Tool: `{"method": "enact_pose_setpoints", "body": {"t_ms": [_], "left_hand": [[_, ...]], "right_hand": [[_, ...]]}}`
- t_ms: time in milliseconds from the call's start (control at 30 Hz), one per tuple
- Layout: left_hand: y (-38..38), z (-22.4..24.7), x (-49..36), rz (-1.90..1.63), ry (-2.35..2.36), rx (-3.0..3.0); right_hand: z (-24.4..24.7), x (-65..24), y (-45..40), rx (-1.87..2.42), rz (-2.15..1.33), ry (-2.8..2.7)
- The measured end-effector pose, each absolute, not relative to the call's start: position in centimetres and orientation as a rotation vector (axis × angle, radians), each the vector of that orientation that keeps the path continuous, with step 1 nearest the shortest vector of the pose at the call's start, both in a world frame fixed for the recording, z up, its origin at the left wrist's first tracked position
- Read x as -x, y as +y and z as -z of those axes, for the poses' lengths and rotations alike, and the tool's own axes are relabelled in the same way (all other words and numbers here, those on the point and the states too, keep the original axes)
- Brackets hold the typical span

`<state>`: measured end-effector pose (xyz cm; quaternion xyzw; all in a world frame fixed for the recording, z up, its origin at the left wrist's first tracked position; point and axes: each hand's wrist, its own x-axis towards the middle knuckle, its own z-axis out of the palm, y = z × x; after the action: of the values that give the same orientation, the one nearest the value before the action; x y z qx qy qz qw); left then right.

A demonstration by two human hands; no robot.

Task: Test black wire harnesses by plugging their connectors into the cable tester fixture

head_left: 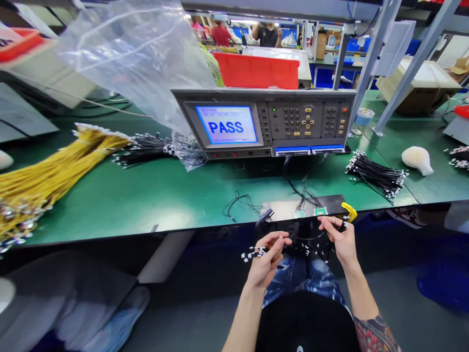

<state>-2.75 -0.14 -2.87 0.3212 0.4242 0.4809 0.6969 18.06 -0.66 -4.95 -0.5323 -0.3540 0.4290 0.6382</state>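
Several black cables with white connectors [252,253] are bunched in my left hand [269,259], thumb and fingers pinched at one small white end. My right hand [340,242] is closed on the other side of a black cable, its fingertips just in front of the green circuit boards [320,211]. More white-tipped cable ends hang between my hands, above my lap. The boards sit on a metal fixture [282,209] at the table's front edge, wired to a tester [264,122] whose screen reads PASS. A yellow clamp handle [350,212] is beside my right hand.
Yellow cable bundles [66,161] and black cables [146,148] lie left on the green table [176,195]. Another black cable bundle [377,176] and a whitish rounded object [416,160] are at right. A plastic bag [146,58] hangs beside the tester; a red bin [258,71] stands behind.
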Motion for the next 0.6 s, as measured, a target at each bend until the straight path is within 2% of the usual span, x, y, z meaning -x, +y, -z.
{"method": "enact_pose_setpoints", "body": {"t_ms": [367,600], "left_hand": [[0.2,1.1,-0.8,-0.943,0.938,-0.849],[0.2,1.3,-1.1,-0.98,0.995,-0.966]], "right_hand": [[4.3,-16.5,0.3,1.205,-0.943,-0.726],[3.6,-16.1,0.4,1.17,-0.99,-0.663]]}}
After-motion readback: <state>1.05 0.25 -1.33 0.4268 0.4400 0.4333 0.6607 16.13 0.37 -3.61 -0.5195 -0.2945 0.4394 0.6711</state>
